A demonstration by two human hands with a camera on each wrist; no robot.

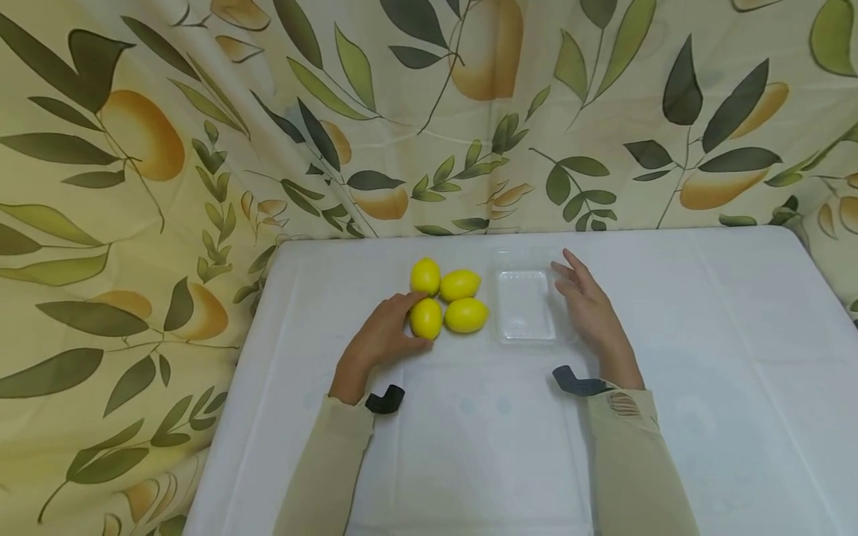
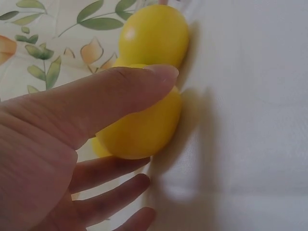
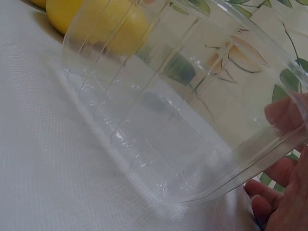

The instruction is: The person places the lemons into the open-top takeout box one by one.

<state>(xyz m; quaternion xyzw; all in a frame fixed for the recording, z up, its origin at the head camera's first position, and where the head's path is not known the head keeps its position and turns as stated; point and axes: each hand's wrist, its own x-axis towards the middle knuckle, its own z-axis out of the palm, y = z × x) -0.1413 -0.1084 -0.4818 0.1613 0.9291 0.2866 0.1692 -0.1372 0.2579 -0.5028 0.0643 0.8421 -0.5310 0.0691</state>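
In the head view, my left hand [image 1: 380, 335] holds the nearest-left lemon [image 1: 426, 318] between thumb and fingers. In the left wrist view, the thumb [image 2: 130, 94] lies across that yellow lemon, with the other fingers beneath it. Close by are three more lemons: one behind it [image 1: 425, 276], one at the back right [image 1: 459, 285] and one at the front right [image 1: 466, 316]. A clear plastic container [image 1: 526, 341] stands to their right. At its right side, my right hand [image 1: 596, 316] grips the edge; the right wrist view shows fingers [image 3: 263, 199] outside the wall.
A white cloth covers the table [image 1: 469, 447]. Behind it and to the left hangs a curtain [image 1: 221, 134] printed with leaves and fruit. Black bands sit at the left wrist [image 1: 386, 400] and right wrist [image 1: 578, 382].
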